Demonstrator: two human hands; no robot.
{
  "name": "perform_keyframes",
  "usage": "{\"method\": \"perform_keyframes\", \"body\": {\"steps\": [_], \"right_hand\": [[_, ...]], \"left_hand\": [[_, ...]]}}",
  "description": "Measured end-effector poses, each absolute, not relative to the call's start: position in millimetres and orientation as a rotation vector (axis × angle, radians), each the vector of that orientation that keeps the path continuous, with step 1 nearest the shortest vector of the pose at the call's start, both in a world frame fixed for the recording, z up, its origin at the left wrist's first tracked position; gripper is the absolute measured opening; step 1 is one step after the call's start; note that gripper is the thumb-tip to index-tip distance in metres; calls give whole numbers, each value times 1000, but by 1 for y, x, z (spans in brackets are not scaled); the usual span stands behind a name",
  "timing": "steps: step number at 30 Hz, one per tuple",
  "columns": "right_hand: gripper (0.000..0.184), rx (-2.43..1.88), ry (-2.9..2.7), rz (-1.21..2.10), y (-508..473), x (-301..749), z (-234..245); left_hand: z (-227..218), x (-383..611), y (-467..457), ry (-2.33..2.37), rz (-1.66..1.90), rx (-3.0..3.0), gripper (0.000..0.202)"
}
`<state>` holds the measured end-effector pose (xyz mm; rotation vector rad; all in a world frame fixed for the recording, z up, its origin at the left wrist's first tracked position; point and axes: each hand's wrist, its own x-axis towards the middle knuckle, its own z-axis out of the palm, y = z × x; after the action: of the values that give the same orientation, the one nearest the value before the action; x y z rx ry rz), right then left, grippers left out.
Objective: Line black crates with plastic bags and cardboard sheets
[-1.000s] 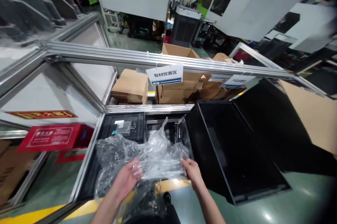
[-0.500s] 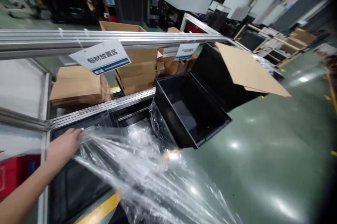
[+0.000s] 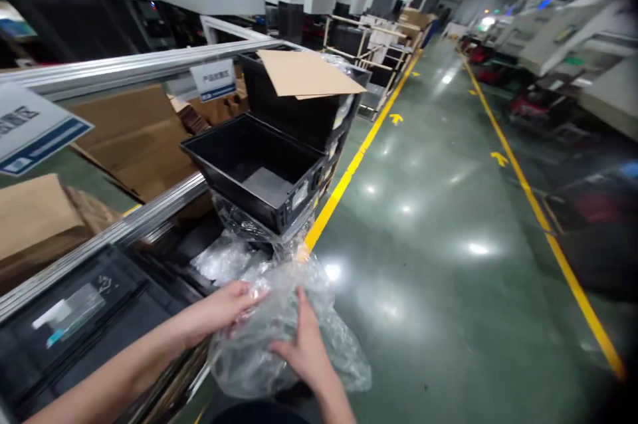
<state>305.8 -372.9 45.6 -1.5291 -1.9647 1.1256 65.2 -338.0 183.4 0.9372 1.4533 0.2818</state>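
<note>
Fingers of both the left hand and right hand clutch a crumpled plastic bag; pulled hard, it could snag under the black bin and tear.

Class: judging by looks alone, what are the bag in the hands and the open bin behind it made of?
Bag: thin clear plastic film, seemingly; it is glossy, crinkled and see-through. Open bin: probably rigid black moulded plastic, matte, with straight walls and a rim.

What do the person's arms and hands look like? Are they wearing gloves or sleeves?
No gloves and no sleeves show. The left hand and the right hand are both bare, with forearms uncovered right down to the picture's bottom edge. No watch, ring or bracelet can be seen, and no markings. The fingers look a little blurred.
</note>
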Motion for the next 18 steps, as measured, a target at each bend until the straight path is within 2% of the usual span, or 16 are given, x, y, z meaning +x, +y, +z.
{"method": "perform_keyframes", "body": {"steps": [1, 4, 6, 8, 10, 14, 18], "right_hand": [[106, -1544, -2064, 1096, -360, 286, 49], [48, -1602, -2050, 1068, -327, 297, 66], [30, -1626, -2044, 1048, -325, 347, 77], [22, -1633, -2076, 1031, -340, 402, 89], [19, -1652, -2095, 1020, -364, 445, 103], [22, -1927, -1957, 940, -405, 498, 123], [33, -2251, -1502, 721, -415, 566, 132]], "left_hand": [[198, 79, -339, 1404, 246, 969, 57], [234, 90, -341, 1282, 91, 1239, 47], [242, 82, -340, 1380, -88, 1588, 34], [234, 71, -338, 1595, -259, 1864, 27], [213, 68, -334, 1768, -313, 1970, 11], [162, 88, -318, 1842, -236, 1996, 26], [133, 125, -296, 1677, -124, 2009, 18]]}}
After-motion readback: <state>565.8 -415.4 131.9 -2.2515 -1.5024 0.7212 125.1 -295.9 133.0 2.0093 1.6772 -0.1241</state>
